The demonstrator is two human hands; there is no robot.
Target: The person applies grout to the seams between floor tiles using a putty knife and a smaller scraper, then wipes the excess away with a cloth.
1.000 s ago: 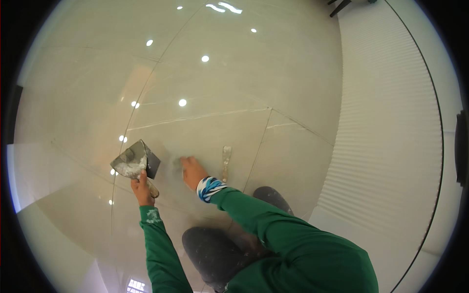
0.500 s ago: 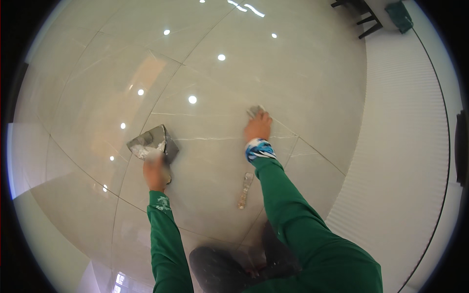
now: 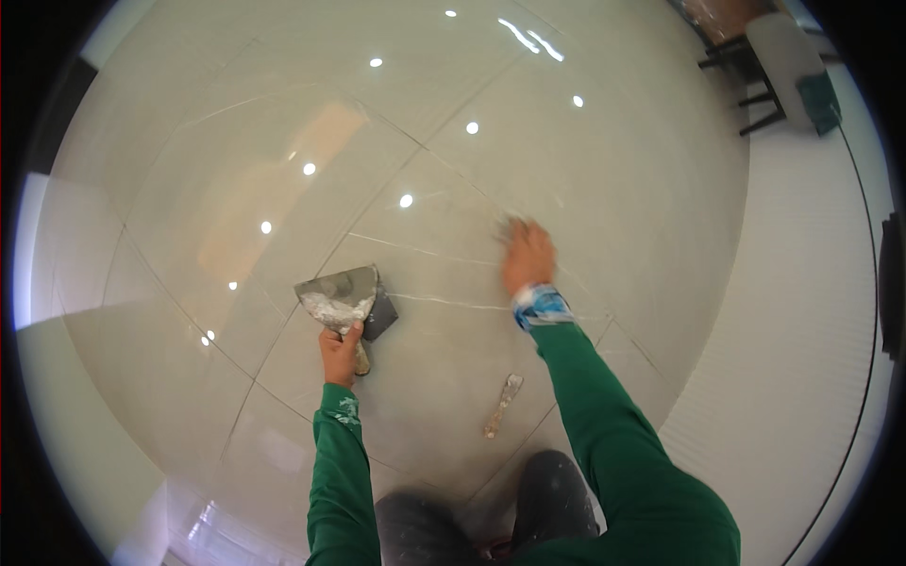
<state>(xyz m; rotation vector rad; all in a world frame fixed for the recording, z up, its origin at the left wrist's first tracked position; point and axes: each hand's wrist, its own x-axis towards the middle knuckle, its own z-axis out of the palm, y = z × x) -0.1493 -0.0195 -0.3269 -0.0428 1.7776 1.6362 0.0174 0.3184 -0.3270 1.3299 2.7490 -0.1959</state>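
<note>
Holds a scraper [image 3: 337,296] with the left hand [image 3: 340,358] and reaches out with the right hand [image 3: 528,258], too blurry to tell its grip.

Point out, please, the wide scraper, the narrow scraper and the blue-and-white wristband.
Wide scraper [image 3: 338,295], head view: middle of its blade.
Narrow scraper [image 3: 502,407], head view: about the middle of its length.
Blue-and-white wristband [image 3: 541,307], head view: middle of the band.

No lettering, number or sign can be read.
</note>
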